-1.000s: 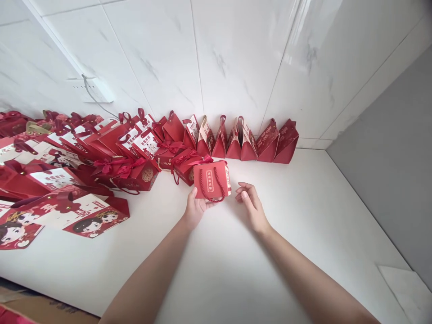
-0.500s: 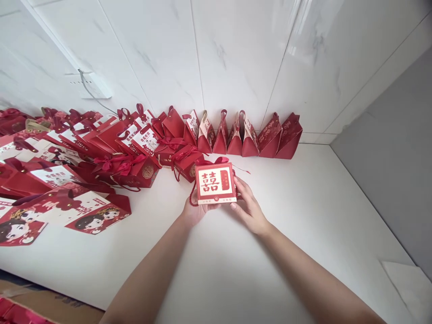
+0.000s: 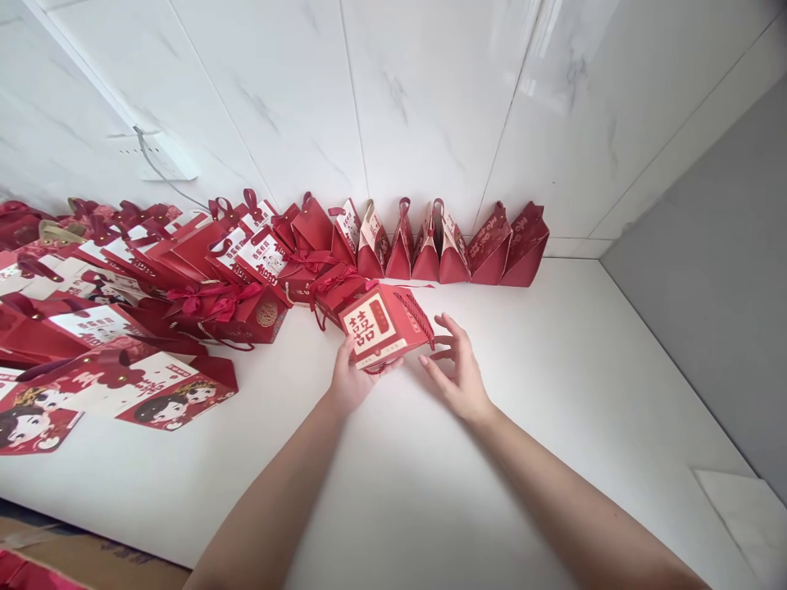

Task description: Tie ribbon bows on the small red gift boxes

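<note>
A red gift box (image 3: pixel 376 328) with a cream label, red characters and a twisted red cord sits tilted in my left hand (image 3: pixel 350 381), whose fingers support it from below and the left. Just right of the box is my right hand (image 3: pixel 455 373), its fingers spread and curved, with nothing between them; whether a fingertip touches the cord is hard to tell. Directly behind the held box lies another red box with a ribbon bow (image 3: pixel 335 287), partly hidden by it.
Many red and white gift boxes (image 3: pixel 153 389) crowd the left of the white table (image 3: pixel 381 508). Several triangular red boxes (image 3: pixel 453 262) stand in a row along the tiled wall. A socket with a grey cable (image 3: pixel 166 156) is at the upper left; a carton (image 3: pixel 92 557) sits lower left.
The box has turned in my left hand, so its corded side now shows. My right hand has come away from the box's right side and its fingers have spread.
</note>
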The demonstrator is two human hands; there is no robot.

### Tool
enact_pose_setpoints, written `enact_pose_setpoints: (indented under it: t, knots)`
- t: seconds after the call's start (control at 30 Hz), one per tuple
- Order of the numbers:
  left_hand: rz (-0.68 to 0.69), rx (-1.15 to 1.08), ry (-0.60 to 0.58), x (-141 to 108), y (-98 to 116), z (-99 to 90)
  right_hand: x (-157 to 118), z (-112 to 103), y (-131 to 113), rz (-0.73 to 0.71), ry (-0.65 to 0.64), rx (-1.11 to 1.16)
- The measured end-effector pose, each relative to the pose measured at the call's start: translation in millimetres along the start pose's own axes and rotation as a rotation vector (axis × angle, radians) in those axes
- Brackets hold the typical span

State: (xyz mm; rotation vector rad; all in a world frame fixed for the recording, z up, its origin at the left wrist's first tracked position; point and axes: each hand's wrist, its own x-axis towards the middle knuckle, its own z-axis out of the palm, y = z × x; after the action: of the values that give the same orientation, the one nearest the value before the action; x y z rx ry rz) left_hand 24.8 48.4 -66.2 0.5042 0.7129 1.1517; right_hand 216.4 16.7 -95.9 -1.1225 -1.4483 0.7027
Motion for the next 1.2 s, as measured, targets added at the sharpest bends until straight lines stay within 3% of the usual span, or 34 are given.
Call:
enact_pose_setpoints:
  t: [0.07,0.23,0.37,0.73,0.93,1.2]
  knots:
    - [-0.051,-0.021,-0.009,1.7,6.1,-1.4,1.9,0.1,3.7,0.07,0.011,0.04]
    - [-0.205,0.007,-0.2,9.4,13.4,-12.0,6.5,-1.0,12.5,0.212,-0.025,0.11]
    - [-0.285,0.054,-0.219,12.4,11.4,-15.3,7.7,-2.6,13.9,0.239,-0.06,0.111]
    - [-0.286,0.063,-0.323,14.6,6.5,-11.2,9.6,-4.7,7.0,0.26,-0.128,0.076]
    - [-0.222,0.072,-0.222,11.5,-0.3,-10.8,9.9,-5.9,7.6,0.242,-0.123,0.021]
    - [-0.091,0.238,-0.216,8.4,-5.9,-13.3,7.2,-5.0,7.6,0.252,-0.086,0.015]
